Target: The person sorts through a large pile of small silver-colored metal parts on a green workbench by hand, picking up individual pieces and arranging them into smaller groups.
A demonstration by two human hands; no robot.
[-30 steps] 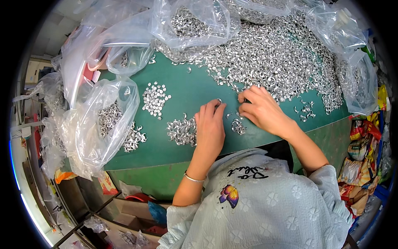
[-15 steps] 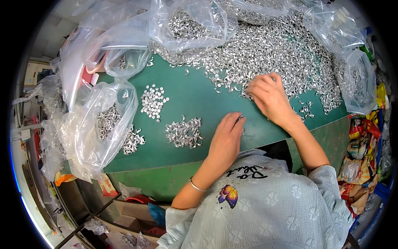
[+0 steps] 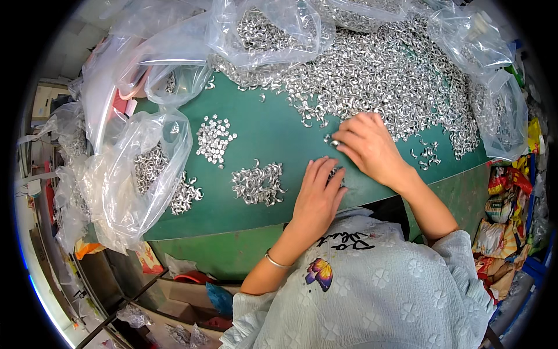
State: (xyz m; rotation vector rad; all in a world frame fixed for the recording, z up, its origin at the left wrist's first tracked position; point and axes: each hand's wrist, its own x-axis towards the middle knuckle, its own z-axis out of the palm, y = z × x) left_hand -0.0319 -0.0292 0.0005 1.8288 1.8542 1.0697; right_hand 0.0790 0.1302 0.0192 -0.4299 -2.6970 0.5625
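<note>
My left hand [image 3: 315,195] rests on the green table with its fingers spread and bent over a few small metal pieces, which show only in part between the fingertips. Just beyond it, my right hand [image 3: 371,145] is closed, thumb and fingers pinched at a small silvery metal piece [image 3: 335,143]. A wide heap of curved, crescent-like metal pieces [image 3: 372,75] begins right beyond that hand. To the left of my left hand lies a small pile of the same curved pieces [image 3: 258,183]. Farther up is a group of small round, flower-like metal pieces [image 3: 215,139].
Clear plastic bags holding metal pieces stand at the left [image 3: 128,180], the back [image 3: 267,35] and the right [image 3: 500,116] of the green table [image 3: 273,128]. Colourful packages [image 3: 503,203] are stacked beyond the right edge. Shelving with a red basin [image 3: 195,277] sits below the left front edge.
My right hand has drawn back from the heap, down and left toward my left hand, with a small metal piece at its fingertips. My left hand's fingers have spread apart.
</note>
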